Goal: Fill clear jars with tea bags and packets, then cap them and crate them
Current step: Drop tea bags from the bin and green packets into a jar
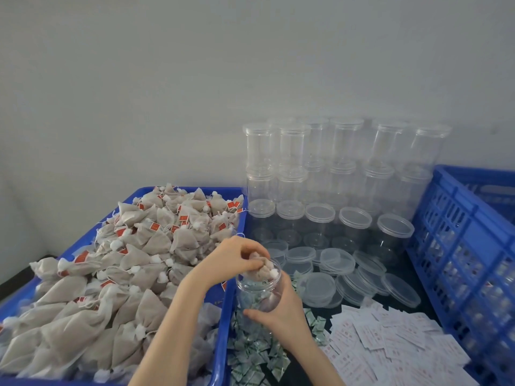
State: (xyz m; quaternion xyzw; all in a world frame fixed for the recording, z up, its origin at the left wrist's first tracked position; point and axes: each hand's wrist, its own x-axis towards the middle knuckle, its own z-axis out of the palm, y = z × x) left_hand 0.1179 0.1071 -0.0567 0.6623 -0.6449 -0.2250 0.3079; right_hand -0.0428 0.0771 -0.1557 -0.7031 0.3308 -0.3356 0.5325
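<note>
1. The left hand [237,256] pinches a bunch of tea bags [263,267] between thumb and curled fingers, low in the middle of the frame, right at the mouth of the clear jar [259,291].
2. The right hand [278,313] wraps around the jar's lower wall, fingers curled on it, holding it tilted so its mouth points up and toward the left hand.
3. The jar's long axis runs from the right hand's grip up to the bags; they sit partly inside the rim.
4. Likely next, the left hand pushes down along that axis.
5. The blue tray [223,316] of tea bags lies just left of the jar, and loose lids [337,259] lie just right of it.
</note>
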